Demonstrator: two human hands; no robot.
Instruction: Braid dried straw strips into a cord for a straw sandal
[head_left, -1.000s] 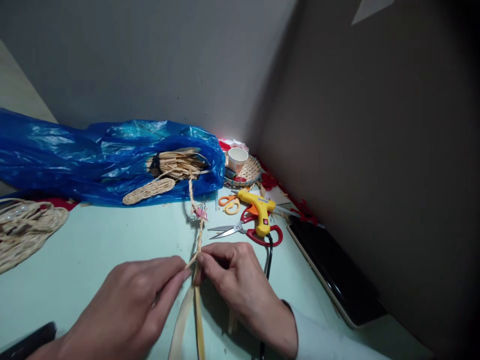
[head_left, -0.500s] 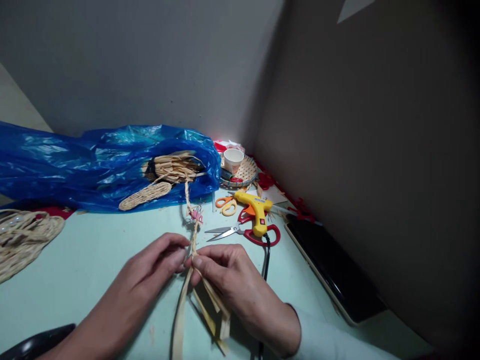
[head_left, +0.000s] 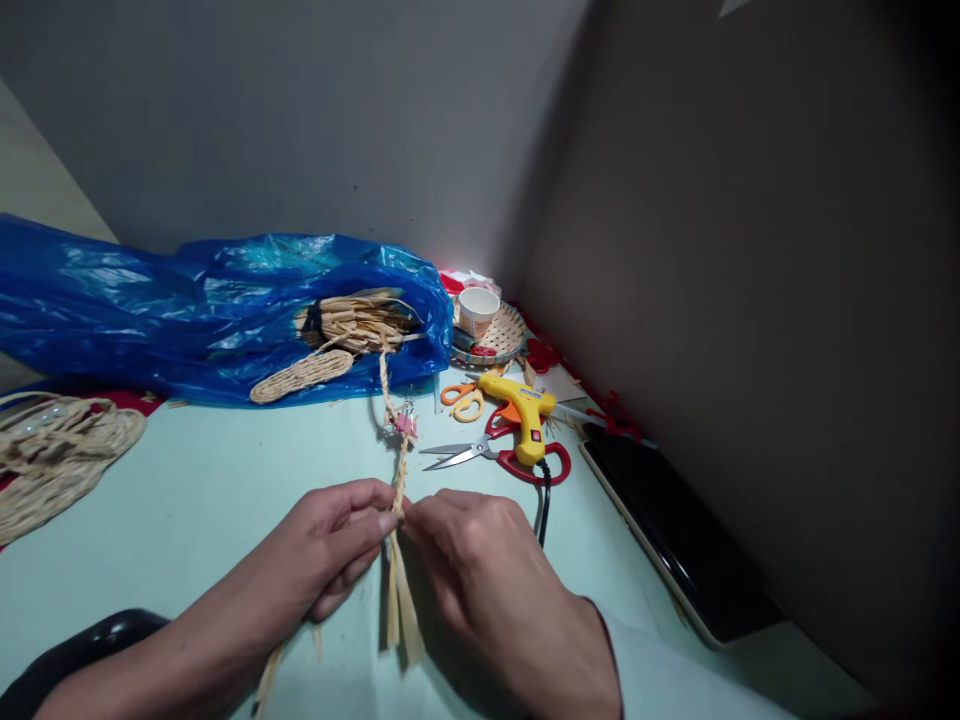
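Note:
A thin braid (head_left: 400,478) of pale dried plant fibre runs down from a pink binder clip (head_left: 406,425). My left hand (head_left: 341,545) is closed, its thumb and fingers pinching the braid's lower end from the left. One long strip (head_left: 268,680) comes out under that hand toward the lower left. My right hand (head_left: 480,580) is closed too, its back toward me and fingertips at the braid from the right; what lies inside it is hidden. Between the hands, several flat loose strips (head_left: 401,610) hang down from the braid's end.
Right of the hands lie red-handled scissors (head_left: 469,452), a yellow glue gun (head_left: 529,410) with its cord, and a black phone-like slab (head_left: 675,540). A blue plastic bag (head_left: 187,320) holds a fibre bundle (head_left: 360,322). A paper cup (head_left: 478,310) stands in a woven basket (head_left: 510,335).
My left hand has moved in and pinched the braid. My right hand has turned so its back shows. One long strip has shifted left under my left hand. The view has moved slightly.

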